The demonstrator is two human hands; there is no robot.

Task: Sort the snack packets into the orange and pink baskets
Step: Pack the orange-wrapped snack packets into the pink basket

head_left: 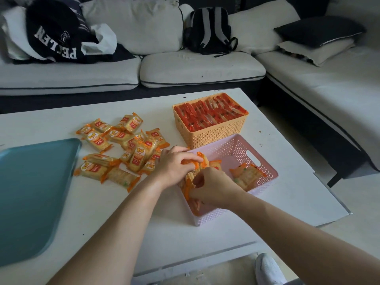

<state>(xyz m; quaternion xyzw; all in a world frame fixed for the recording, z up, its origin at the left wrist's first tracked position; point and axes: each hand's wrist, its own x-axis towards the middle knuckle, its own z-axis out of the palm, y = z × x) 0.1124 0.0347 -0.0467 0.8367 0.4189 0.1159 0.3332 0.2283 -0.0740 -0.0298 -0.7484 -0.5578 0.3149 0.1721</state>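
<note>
You're in a home living room: a pale corner sofa [201, 66] with cushions [320, 30] wraps your low white table [102, 202] from 10 to 3 o'clock.

A white worktop [102, 202] carries a teal tray [30, 192], which lies flat at its left edge. Behind it runs a pale sofa [201, 68] that turns a corner on the right. A dark garment [55, 38] with white lettering lies on the sofa's left end, touching a white plastic bag [102, 38]. A black backpack [209, 29] with grey straps leans against the back cushions. A dark cushion [320, 30] rests on a pale pillow [316, 51]. A white shoe [267, 270] shows at the bottom edge.
</note>
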